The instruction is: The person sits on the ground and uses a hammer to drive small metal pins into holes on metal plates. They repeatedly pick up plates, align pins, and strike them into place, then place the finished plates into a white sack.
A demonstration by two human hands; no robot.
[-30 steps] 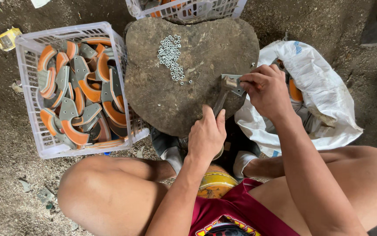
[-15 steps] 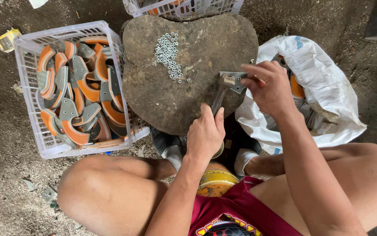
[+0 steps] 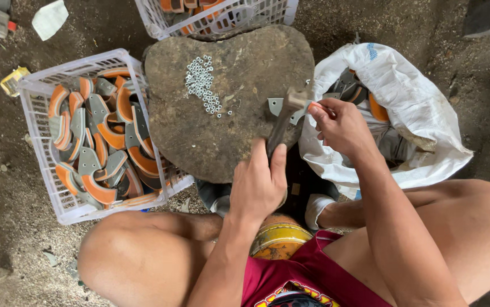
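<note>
My left hand [image 3: 259, 182] grips the wooden handle of a hammer [image 3: 284, 113]; its head rests at the right edge of a round, flat-topped wooden stump [image 3: 239, 142]. My right hand [image 3: 341, 122] pinches a small grey metal piece with an orange end [image 3: 276, 105] against that edge, right under the hammer head. A loose heap of small silver nuts [image 3: 202, 88] lies on the far part of the stump top.
A white plastic crate [image 3: 34, 131] left of the stump holds several curved grey and orange pieces [image 3: 105, 136]. A white sack [image 3: 404, 96] on the right holds more. A second crate [image 3: 222, 17] stands behind the stump. My bare knees flank a yellow round container [image 3: 279, 239] on the dirt floor.
The hammer head has shifted slightly above the metal piece, while my right hand keeps it at the stump's edge. The view has drifted a little.
</note>
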